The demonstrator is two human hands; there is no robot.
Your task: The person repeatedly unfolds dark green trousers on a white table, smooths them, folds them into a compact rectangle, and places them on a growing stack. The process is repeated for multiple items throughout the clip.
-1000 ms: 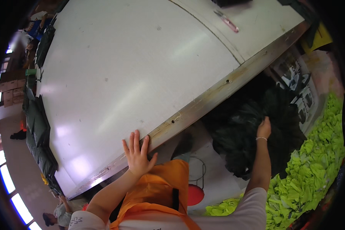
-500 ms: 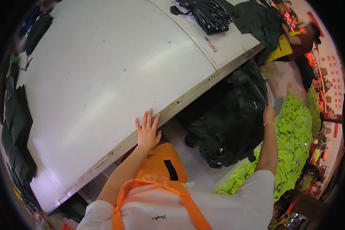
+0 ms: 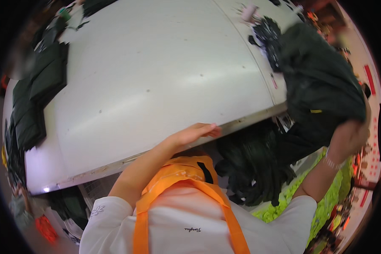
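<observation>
Dark cloth [image 3: 317,72] bunched in the right hand [image 3: 350,134], over the right end of the surface [image 3: 156,106]

The dark cloth looks light and soft, with no stiffness of its own, so it should droop and fold wherever it is not supported. It seems neither fragile nor likely to slip from bare fingers, though loose layers could slide over one another. An edge or corner is probably the best hold, with a second hold well apart to spread it.

It is a deep green, nearly black, with a matt face and broad, shallow creases; a small yellow mark [image 3: 316,111] shows low on it. It hangs over the right end of the surface and beyond its near edge. Its lower part runs toward a dark heap [image 3: 254,161] beneath that edge, and where one ends and the other begins I cannot tell.

The right hand is clamped on the cloth's near right edge; blur and folds hide the fingertips. The left hand [image 3: 198,132] holds nothing, its fingers stretched out close together by the surface's near edge; whether it touches there is unclear. Pink-handled snips [image 3: 274,81] lie just left of the cloth, and a bright green pile [image 3: 326,199] sits below the right forearm.
</observation>
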